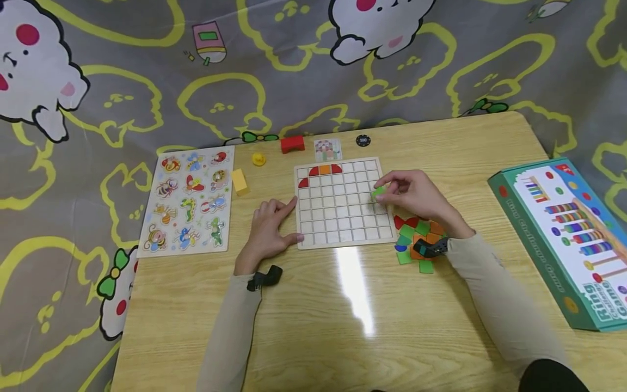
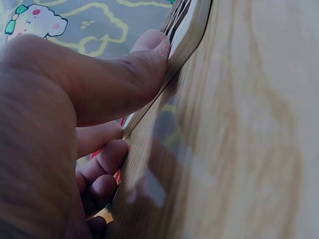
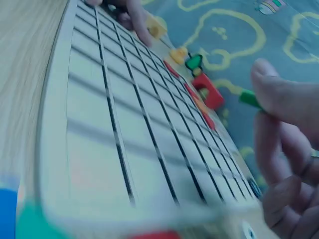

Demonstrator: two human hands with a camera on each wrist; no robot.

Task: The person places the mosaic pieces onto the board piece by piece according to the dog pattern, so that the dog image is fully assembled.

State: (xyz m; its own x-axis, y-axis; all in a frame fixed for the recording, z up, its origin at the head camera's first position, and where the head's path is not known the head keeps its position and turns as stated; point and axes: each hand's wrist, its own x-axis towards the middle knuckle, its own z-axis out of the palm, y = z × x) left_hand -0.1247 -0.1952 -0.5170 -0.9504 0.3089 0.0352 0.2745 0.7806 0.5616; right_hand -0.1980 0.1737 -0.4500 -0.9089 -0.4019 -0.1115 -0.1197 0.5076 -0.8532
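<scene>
A white grid board (image 1: 343, 207) with a wooden rim lies on the table. Near its top left corner sit red quarter-round tiles (image 1: 303, 183) and an orange square tile (image 1: 325, 170). My left hand (image 1: 266, 231) rests at the board's left edge, thumb and forefinger spread and touching the rim; in the left wrist view the thumb (image 2: 144, 69) lies on that edge. Over the board's right side, my right hand (image 1: 411, 193) pinches a green tile (image 3: 249, 98) between thumb and fingers. Below the right wrist lies a pile of loose green, orange, red and blue tiles (image 1: 406, 232).
An insect puzzle board (image 1: 187, 201) lies at the left, with a yellow block (image 1: 240, 182) beside it. Behind the grid are a yellow duck (image 1: 258, 159), a red block (image 1: 293, 144), a pattern card (image 1: 327, 150) and a black chip (image 1: 363, 140). A game box (image 1: 563, 239) stands right.
</scene>
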